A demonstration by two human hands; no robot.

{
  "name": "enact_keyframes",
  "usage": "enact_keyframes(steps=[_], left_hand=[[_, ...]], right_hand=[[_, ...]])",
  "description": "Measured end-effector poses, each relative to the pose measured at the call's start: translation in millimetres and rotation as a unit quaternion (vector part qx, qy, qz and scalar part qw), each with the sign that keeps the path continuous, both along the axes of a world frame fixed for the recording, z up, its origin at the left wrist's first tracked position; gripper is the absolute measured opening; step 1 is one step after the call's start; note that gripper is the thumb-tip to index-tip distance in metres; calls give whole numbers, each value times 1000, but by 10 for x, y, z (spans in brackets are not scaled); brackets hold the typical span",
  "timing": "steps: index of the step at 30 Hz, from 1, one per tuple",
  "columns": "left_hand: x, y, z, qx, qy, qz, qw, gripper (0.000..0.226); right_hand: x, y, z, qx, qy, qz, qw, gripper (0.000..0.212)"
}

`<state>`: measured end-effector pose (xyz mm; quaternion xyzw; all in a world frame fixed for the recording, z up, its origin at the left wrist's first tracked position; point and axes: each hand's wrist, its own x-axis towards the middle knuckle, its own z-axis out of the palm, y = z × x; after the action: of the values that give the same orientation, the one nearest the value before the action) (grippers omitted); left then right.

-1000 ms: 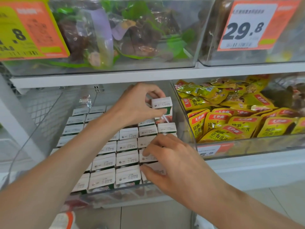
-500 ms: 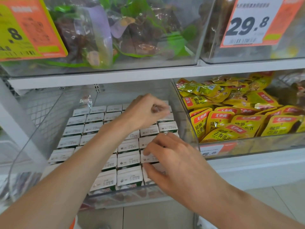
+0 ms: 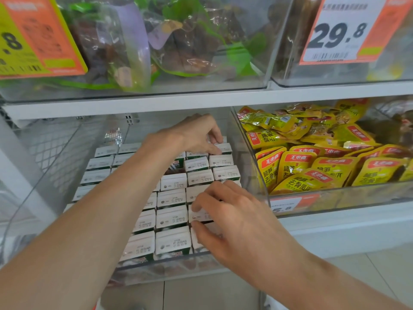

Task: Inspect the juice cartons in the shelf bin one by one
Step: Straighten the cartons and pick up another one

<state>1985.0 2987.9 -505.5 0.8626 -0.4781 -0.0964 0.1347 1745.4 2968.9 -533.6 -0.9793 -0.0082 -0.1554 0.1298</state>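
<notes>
Landmark: shelf bin (image 3: 161,270), clear-walled, on the lower shelf; all positions below are referred to it.
Contents: juice cartons (image 3: 172,218), upright in tight rows, white tops with printed date codes facing up.
Left hand (image 3: 192,136): reaches to the bin's back right corner, palm down, fingers curled.
Left hand grip: thumb on the near edge and fingertips on the far edge of the back carton (image 3: 224,148), pinching its top (the carton sits level with its row).
Right hand (image 3: 237,222): over the bin's front right corner, fingers bent and slightly spread.
Right hand grip: thumb and forefinger bracket the front carton (image 3: 201,216); whether they squeeze it cannot be told.
Gap: mid-bin, beside the left wrist, one carton's green side shows.
Adjacent, right of bin: yellow snack pouches (image 3: 312,166).
Above bin, right: price tag (image 3: 339,30) reading 29.8.
</notes>
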Motion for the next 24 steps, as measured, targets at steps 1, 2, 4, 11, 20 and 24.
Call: enact_keyframes(steps=[1,2,4,11,20,24], left_hand=[[4,-1,-5,-3,-2,-3,1000,37],[7,1,-10,-8,-3,-5,1000,36],[6,6,-22,-13,-7,-7,1000,34],[-21,19,29,14,21,-22,999,34],[-9,-36,81,59,22,-40,997,41],[4,-27,51,32,42,-50,997,39]], right_hand=[[1,-1,-1,-1,-1,-1,1000,15],[1,1,-2,-2,-3,-2,1000,15],[6,0,-6,-3,-2,0,1000,16],[3,2,-1,-3,1,0,1000,17],[5,3,19,-11,9,4,1000,17],[10,-4,22,-9,8,7,1000,17]])
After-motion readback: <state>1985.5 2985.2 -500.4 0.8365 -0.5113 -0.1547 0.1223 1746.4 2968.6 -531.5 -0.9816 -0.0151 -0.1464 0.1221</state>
